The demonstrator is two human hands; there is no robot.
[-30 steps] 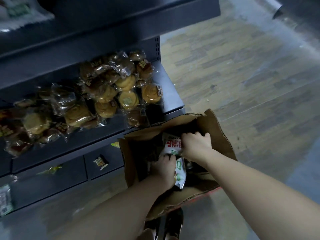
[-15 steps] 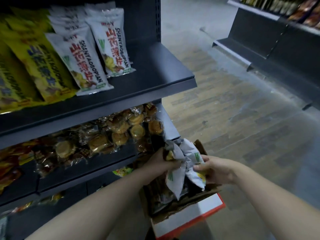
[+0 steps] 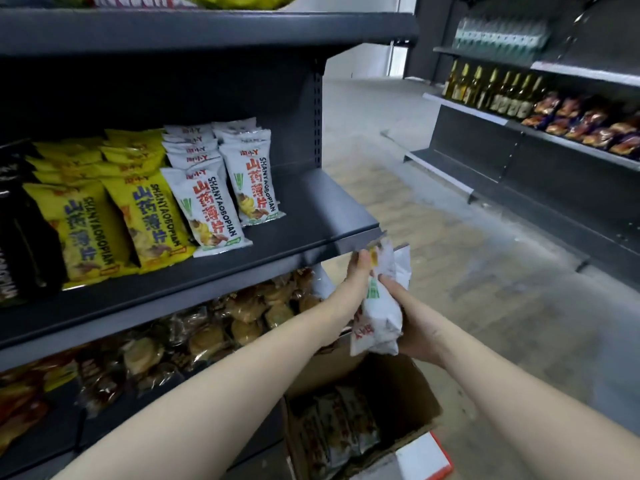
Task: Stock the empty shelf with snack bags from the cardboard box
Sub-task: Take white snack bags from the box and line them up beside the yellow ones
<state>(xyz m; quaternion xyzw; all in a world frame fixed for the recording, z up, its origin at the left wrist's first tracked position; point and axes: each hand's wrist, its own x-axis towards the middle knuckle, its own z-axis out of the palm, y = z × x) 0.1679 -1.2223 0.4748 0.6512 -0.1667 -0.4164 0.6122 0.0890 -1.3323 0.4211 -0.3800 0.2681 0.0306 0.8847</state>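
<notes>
Standing upright: snack bags (image 3: pixel 381 313), axis vert.

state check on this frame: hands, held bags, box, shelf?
left hand: grips the snack bags near the top
right hand: grips them lower down
snack bags: in the air, clear of the box
cardboard box: open, bags inside
shelf: partly stocked, right end bare

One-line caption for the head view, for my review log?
Left hand and right hand hold white snack bags above the cardboard box, beside the partly stocked shelf.
</notes>
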